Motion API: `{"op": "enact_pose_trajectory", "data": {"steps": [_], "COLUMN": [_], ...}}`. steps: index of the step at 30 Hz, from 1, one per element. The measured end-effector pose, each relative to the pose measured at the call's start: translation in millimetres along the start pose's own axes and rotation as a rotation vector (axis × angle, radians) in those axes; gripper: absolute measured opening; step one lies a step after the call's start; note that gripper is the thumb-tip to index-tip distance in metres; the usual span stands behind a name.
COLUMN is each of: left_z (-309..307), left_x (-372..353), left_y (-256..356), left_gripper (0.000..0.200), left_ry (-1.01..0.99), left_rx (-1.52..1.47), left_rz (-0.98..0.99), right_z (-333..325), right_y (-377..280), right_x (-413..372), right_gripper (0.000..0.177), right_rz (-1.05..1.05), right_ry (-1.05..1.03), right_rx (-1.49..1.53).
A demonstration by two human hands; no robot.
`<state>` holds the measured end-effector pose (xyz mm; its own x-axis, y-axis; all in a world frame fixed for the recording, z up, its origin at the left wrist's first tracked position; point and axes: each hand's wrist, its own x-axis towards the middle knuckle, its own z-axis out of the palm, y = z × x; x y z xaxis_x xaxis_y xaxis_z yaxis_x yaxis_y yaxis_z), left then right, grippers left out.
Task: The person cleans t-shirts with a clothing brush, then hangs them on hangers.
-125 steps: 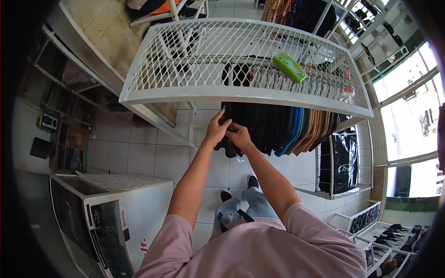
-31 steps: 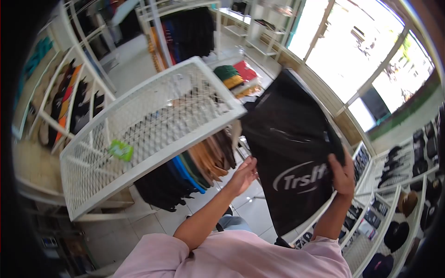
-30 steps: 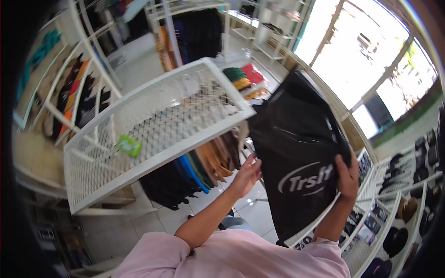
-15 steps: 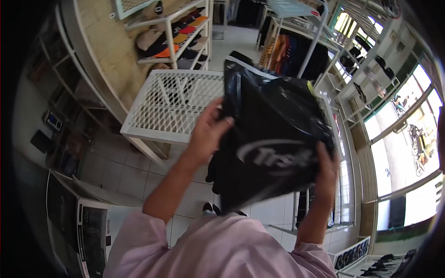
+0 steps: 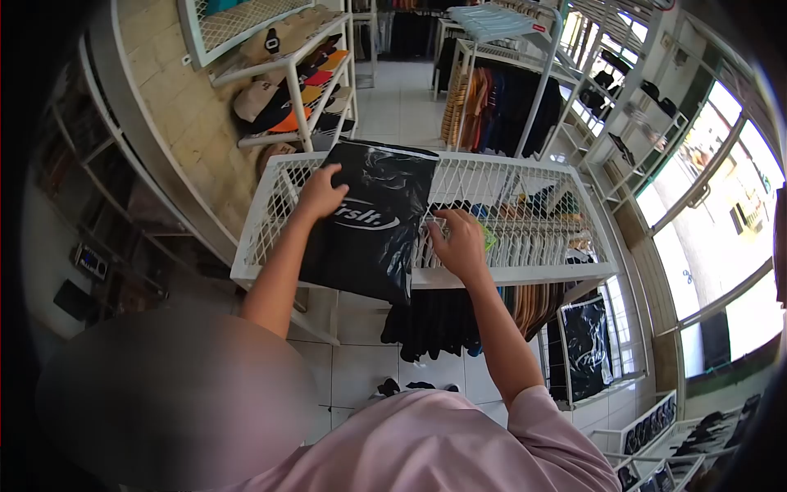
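Observation:
A black plastic bag (image 5: pixel 361 258) with white lettering lies flat on the white mesh-topped rack (image 5: pixel 525 277), its near edge overhanging the front rail. My left hand (image 5: pixel 322 195) rests at the bag's left side, thumb and fingers apart. Just right of the bag, my right hand (image 5: pixel 461 243) hovers over the mesh with its fingers parted and loosely bent, holding nothing. Under the mesh, garments on hangers (image 5: pixel 533 238) show through, with dark clothes (image 5: pixel 430 324) hanging below the front rail.
Shelves with caps (image 5: pixel 316 90) stand at the back left, beside the wall. Behind the rack hang more clothes (image 5: pixel 500 102). Another black bag (image 5: pixel 586 348) is at the lower right, near glass doors (image 5: pixel 705 230). A blurred patch covers the lower left.
The black bag, held up between both hands before, now lies on the mesh rack, further left. My right hand has come off it, and my left hand stays at its left side.

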<state>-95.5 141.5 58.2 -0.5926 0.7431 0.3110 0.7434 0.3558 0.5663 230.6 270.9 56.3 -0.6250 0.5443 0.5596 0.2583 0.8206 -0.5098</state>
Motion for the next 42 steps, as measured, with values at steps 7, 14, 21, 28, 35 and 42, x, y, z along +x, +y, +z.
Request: {"op": "enact_pose_trajectory", "data": {"steps": [7,14,21,28,35,42], "left_z": [39,121,168,136,59,50], "left_x": [-125,-154,-139,-156,-213,-264], "left_y": [156,253,301,282,216,168], "left_gripper": [0.037,0.032,0.034,0.033,0.025,0.056], "left_ry": [-0.05,-0.18,-0.229,-0.153,0.182,0.384], "left_rx": [-0.108,-0.291,-0.312,-0.353,-0.233,-0.147], "left_rz": [0.255,0.43,0.447,0.283,-0.054,-0.447], "right_z": [-39,-113,-187,-171,-34,99], "right_y": [48,117,227,201,127,110], "right_x": [-50,-60,-62,-41,58,163], "right_gripper": [0.047,0.036,0.033,0.03,0.03,0.044], "right_rz": [0.017,0.127,0.253,0.174,-0.083,-0.072], "right_ry": [-0.006,0.372,0.423,0.361,-0.033,-0.152], "right_rx": [-0.162,-0.257,-0.416,-0.467,0.026,-0.067]}}
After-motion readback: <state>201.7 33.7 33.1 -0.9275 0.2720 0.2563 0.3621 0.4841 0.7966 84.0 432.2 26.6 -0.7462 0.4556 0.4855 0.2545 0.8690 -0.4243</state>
